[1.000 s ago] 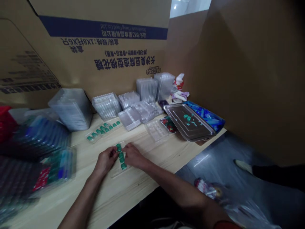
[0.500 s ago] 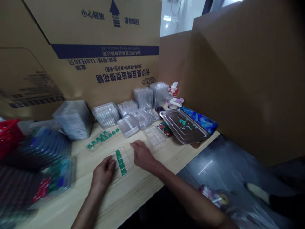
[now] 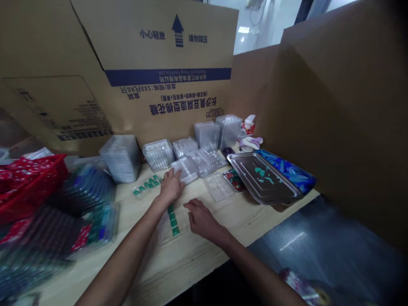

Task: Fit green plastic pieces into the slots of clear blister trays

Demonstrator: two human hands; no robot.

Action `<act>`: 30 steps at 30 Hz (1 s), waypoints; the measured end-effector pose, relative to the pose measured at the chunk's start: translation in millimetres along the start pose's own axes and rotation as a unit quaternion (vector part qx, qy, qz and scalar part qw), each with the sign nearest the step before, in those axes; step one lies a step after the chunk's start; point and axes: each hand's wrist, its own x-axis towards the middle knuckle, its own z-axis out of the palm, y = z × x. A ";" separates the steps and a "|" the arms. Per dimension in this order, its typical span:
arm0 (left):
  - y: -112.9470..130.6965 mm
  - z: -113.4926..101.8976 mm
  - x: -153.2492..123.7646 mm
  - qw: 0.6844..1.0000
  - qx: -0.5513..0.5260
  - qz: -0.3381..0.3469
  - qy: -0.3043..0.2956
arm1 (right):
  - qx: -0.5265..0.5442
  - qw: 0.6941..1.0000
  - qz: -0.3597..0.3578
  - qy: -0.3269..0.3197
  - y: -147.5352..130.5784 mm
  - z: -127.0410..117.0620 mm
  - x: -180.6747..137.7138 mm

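Note:
My left hand (image 3: 171, 187) reaches across the table, fingers slightly apart, at the near-left edge of a clear plastic lid or tray (image 3: 188, 172). Whether its fingertips touch that edge is unclear. Just left of it lies a clear tray with small green packets (image 3: 150, 183), partly covered by the hand. Nearer to me is another clear tray (image 3: 165, 238) holding a row of green packets (image 3: 173, 222); my left wrist hides the row's far end. My right hand (image 3: 202, 219) hovers at the right side of this tray, index finger stretched out, holding nothing visible.
Stacks of clear trays (image 3: 121, 159) stand along a large cardboard box (image 3: 165, 97). At right, a metal tray (image 3: 270, 191) with green scraps overlaps a blue packet pile (image 3: 288, 172). A red basket (image 3: 47, 182) and blurred filled trays (image 3: 92, 187) occupy the left.
My left hand has left the near tray's left side and moved forward to the clear lid. My right hand stays beside the tray. The view has swung left.

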 end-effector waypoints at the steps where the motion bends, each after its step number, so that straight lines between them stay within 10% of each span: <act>1: 1.4 5.3 7.2 1.000 0.005 0.003 -0.026 | 0.001 1.000 0.002 -0.005 0.0 2.9 -1.5; 15: -21.5 21.9 19.7 0.984 -0.178 -0.006 -0.012 | 0.001 0.998 0.054 0.040 37.8 -14.2 -24.0; 23: -89.5 1.8 -86.2 0.915 -0.290 -0.231 0.161 | 0.112 0.992 0.044 0.050 33.6 6.2 -33.5; 30: -70.7 33.3 -152.7 0.839 -0.406 -0.339 0.127 | 0.056 0.998 0.037 0.016 -17.5 60.4 -22.7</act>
